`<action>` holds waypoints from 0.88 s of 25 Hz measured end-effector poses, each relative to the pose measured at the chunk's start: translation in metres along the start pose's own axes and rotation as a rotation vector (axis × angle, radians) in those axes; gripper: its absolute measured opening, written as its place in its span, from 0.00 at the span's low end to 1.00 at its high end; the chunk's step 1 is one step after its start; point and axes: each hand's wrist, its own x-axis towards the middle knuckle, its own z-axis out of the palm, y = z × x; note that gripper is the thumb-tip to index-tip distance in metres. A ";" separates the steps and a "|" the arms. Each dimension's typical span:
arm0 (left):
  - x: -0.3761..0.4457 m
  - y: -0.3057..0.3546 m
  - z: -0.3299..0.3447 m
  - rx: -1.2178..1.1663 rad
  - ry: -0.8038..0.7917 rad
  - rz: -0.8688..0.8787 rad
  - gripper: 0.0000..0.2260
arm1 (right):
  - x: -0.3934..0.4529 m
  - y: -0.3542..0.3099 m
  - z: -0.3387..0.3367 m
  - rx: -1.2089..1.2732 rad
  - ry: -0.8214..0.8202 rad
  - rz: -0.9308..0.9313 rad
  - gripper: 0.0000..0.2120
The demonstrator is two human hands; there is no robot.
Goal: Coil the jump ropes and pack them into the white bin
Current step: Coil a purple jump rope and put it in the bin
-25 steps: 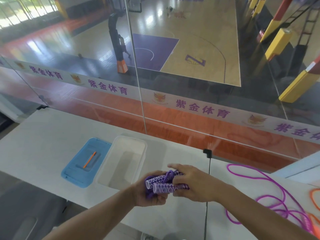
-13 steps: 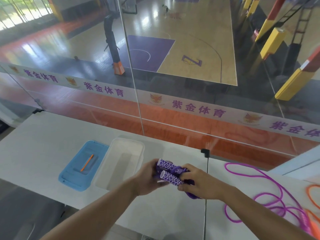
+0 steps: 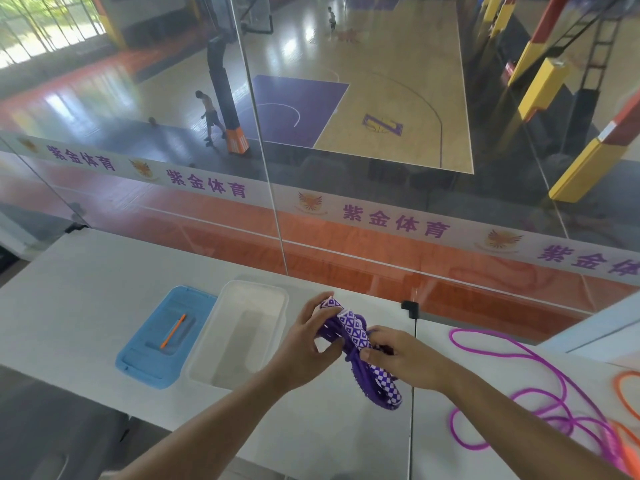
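Note:
A coiled dark purple jump rope (image 3: 360,355) with purple-and-white diamond-patterned handles is held above the white table, just right of the white bin (image 3: 221,344). My left hand (image 3: 308,337) grips the upper ends of its handles and coil. Lower down on the handles, my right hand (image 3: 405,362) pinches the bundle from the right side. The bin looks empty. A loose magenta jump rope (image 3: 540,403) sprawls on the table to the right, and an orange rope (image 3: 623,393) lies at the far right edge.
The bin's blue lid (image 3: 142,362) lies left of the bin with an orange pen (image 3: 173,330) on it. A glass wall (image 3: 273,188) runs along the table's far edge. A seam (image 3: 411,427) splits two tabletops beneath my right arm.
The handles have turned from lying sideways to pointing up and away. The bundle has shifted slightly right, with my left hand now at its top and the coil hanging lower.

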 end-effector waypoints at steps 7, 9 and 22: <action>0.010 0.011 -0.002 0.146 0.009 -0.128 0.12 | -0.002 -0.002 -0.004 -0.033 -0.014 -0.017 0.08; 0.014 0.016 -0.001 0.087 0.055 -0.224 0.04 | -0.001 -0.004 -0.004 -0.071 -0.014 -0.033 0.11; 0.033 0.027 -0.009 -0.565 0.112 -0.619 0.09 | 0.009 -0.010 -0.015 -0.257 -0.069 -0.012 0.14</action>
